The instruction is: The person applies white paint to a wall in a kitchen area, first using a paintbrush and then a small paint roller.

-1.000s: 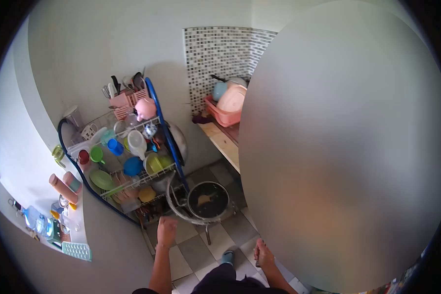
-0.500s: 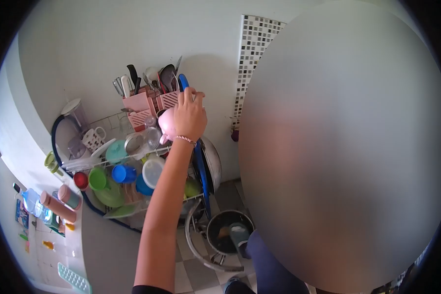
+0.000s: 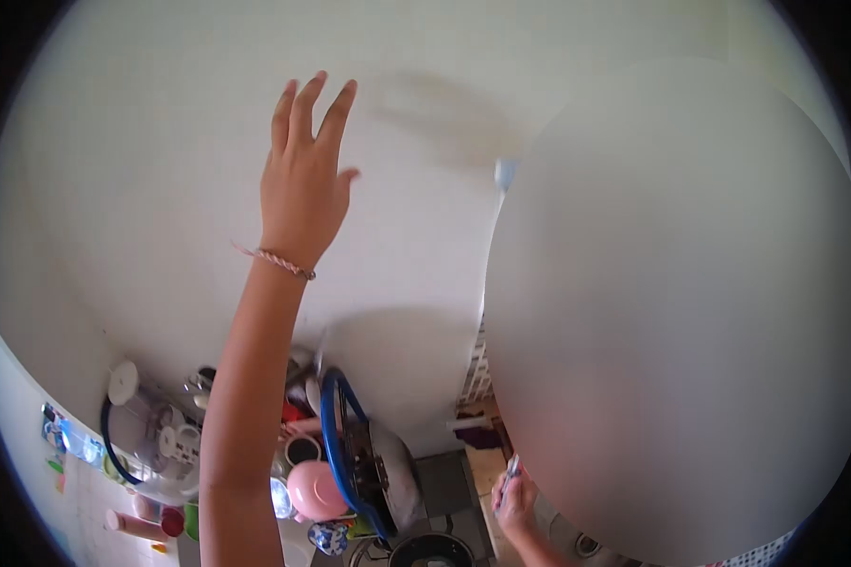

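Note:
My left hand (image 3: 305, 184), with a braided bracelet at its wrist, is raised in front of the pale wall (image 3: 416, 227). Its fingers are spread and nothing is in them. Below it, partly behind my forearm, stands the dish rack with its blue rim (image 3: 329, 406). A rounded pink cup (image 3: 317, 489) sits among the dishes there, beside a dark-mouthed mug (image 3: 303, 449). At the lower right, what appears to be my right hand (image 3: 515, 501) is closed around a thin, pale item, too small to name.
A pan (image 3: 432, 550) shows at the bottom edge. A clear jug with a white lid (image 3: 123, 383) stands at the rack's left. A pink tumbler (image 3: 137, 525) lies farther left. A large blur hides most of the right side.
My left hand has come off the pink cup and risen, its fingers now spread. The view has tilted upward, so the rack sits lower. A second hand has come into sight.

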Available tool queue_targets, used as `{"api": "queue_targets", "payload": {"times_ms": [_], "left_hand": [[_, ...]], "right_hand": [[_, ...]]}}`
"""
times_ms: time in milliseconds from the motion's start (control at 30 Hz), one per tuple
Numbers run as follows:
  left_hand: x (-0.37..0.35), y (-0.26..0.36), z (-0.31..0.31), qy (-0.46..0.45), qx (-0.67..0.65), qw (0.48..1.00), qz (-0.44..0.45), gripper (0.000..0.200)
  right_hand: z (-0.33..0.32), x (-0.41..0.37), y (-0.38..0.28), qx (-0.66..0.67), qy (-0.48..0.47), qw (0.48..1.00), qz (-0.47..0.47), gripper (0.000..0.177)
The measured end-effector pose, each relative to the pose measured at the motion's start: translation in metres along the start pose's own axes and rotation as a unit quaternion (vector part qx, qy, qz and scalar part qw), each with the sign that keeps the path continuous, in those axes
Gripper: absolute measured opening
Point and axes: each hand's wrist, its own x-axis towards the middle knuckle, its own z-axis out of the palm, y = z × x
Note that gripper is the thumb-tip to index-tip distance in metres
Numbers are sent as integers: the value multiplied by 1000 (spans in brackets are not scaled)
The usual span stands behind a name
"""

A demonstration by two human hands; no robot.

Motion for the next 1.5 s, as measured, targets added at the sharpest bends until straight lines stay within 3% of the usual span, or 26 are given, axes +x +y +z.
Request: {"api": "queue_targets", "payload": {"times_ms": [33,100,133,233,367,500,567,600,733,933,1133,1233,1500], "left_hand": [[22,1,1,6,-2,1000,-3,105],[68,5,3,30,-7,1000,1,120],[91,5,7,35,35,998,26,138],[146,22,11,-66,89,994,18,143],[152,33,7,-63,42,997,-16,139],[157,41,-2,-96,85,991,-45,135],[157,42,-2,-94,98,989,-49,133],[157,42,-1,-91,102,989,-55,133],[158,45,-8,-111,103,986,-68,131],[159,48,-12,-113,126,981,-95,132],[156,31,-11,-132,107,981,-92,125],[149,10,-16,-126,87,984,-86,120],[138,-13,-15,-100,51,991,-70,117]], "right_hand": [[-1,-1,-12,-6,1,1000,4,52],[-39,-15,29,-1,-4,999,34,52],[-55,-18,47,-3,-1,999,42,50],[-61,-8,18,-83,41,994,54,46],[-76,1,4,-117,20,992,49,46],[-67,3,0,-40,70,991,106,46],[-69,0,-28,-38,78,988,129,45],[-20,17,-157,54,81,984,148,44],[-53,0,-156,24,147,978,148,48],[-92,-13,-149,26,228,968,106,58],[-64,32,-210,-33,276,960,36,57],[-42,50,-238,-41,265,963,-24,54],[18,87,-305,-74,220,972,-42,47]]}}
